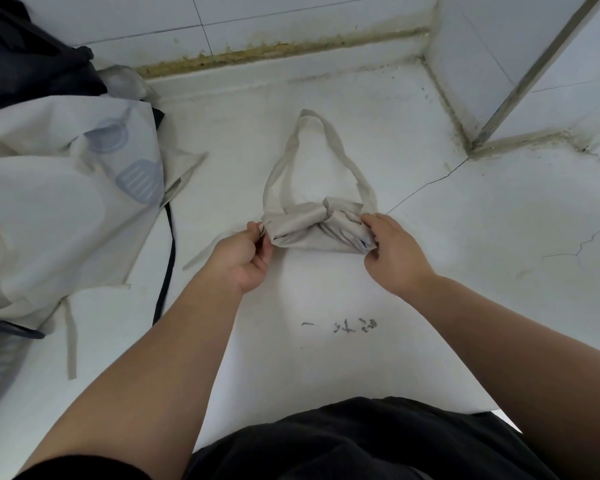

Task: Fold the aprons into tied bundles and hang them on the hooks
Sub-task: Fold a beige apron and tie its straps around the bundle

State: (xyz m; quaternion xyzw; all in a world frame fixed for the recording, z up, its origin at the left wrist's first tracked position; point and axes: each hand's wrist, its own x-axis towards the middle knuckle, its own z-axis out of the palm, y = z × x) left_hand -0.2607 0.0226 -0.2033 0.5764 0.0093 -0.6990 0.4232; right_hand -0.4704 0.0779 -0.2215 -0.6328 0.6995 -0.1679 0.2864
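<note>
From the head camera, a beige cloth apron rolled into a short tied bundle [317, 228] lies on the white bench [465, 237], near its middle, in front of the person. Its long axis runs left to right across the view. Its beige neck strap loop [314, 150] lies flat and points away from the person, toward the tiled wall [291, 19].

The left hand [246, 258] pinches the bundle's left end between thumb and curled fingers. The right hand [392, 251] is closed over the right end, fingers wrapped around the cloth.

At the far left, a heap of unfolded pale aprons printed with blue kitchen utensils [66, 202] rests on the bench, well apart from the bundle, with dark fabric [32, 57] behind it.
</note>
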